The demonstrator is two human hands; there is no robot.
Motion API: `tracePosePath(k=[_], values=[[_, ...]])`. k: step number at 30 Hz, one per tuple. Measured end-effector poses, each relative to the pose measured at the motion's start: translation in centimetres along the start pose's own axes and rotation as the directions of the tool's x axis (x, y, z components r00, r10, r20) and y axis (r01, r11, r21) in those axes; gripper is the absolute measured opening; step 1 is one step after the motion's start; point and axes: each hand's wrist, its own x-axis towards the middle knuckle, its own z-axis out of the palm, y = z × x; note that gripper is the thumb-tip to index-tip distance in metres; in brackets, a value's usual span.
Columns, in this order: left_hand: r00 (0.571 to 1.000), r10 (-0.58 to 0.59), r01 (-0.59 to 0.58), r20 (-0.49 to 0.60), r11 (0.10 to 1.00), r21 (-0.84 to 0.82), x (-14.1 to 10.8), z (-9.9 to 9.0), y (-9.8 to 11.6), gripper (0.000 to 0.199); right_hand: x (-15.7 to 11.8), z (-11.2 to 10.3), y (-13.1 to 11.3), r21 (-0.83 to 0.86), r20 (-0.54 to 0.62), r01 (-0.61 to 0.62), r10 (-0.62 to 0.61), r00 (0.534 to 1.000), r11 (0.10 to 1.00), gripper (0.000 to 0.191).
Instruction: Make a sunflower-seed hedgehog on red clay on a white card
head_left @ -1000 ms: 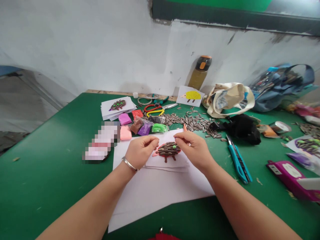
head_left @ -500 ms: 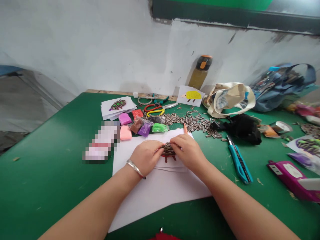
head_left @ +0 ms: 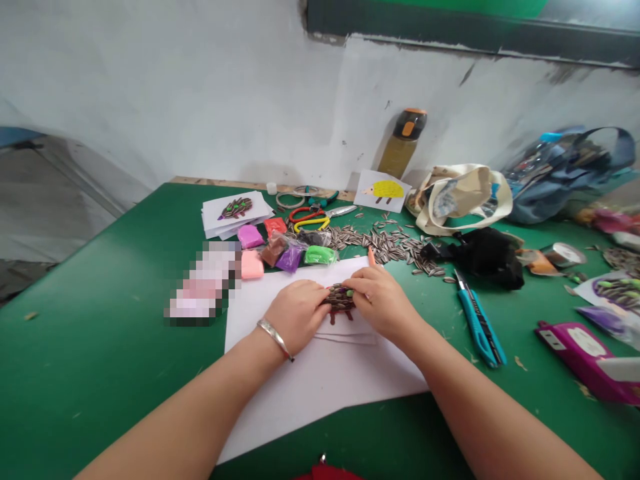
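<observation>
A hedgehog figure (head_left: 339, 300) made of dark striped sunflower seeds on red clay lies on a small stack of white paper (head_left: 350, 339), with brown legs showing below it. My left hand (head_left: 295, 315) and my right hand (head_left: 380, 300) press in on it from either side, their fingers covering most of the seeds. A silver bangle (head_left: 274, 337) circles my left wrist. The stack rests on a larger white sheet (head_left: 320, 400) on the green table (head_left: 100, 333).
Packets of coloured clay (head_left: 290, 257) and a spread of loose sunflower seeds (head_left: 385, 245) lie just beyond the paper. Scissors (head_left: 310, 219), a finished seed hedgehog card (head_left: 235, 209), a blue utility knife (head_left: 480, 327), a canvas bag (head_left: 463, 200) and a black cloth (head_left: 487, 259) surround them.
A second ago my hands were apart, with the hedgehog in full view. They have since closed in on it from both sides and now hide most of it.
</observation>
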Motion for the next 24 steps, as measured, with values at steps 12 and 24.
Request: tracePosePath(k=[12, 24], values=[[0.999, -0.011, 0.010, 0.038, 1.000, 0.018, 0.00, -0.04, 0.02, 0.015, -0.15, -0.09, -0.19, -0.038, 0.033, 0.034, -0.032, 0.999, 0.999, 0.033], [0.999, -0.004, 0.002, 0.049, 0.999, 0.039, 0.07, -0.12, 0.18, 0.014, -0.20, -0.32, -0.31, -0.054, 0.066, 0.016, -0.012, 0.998, 0.998, 0.032]])
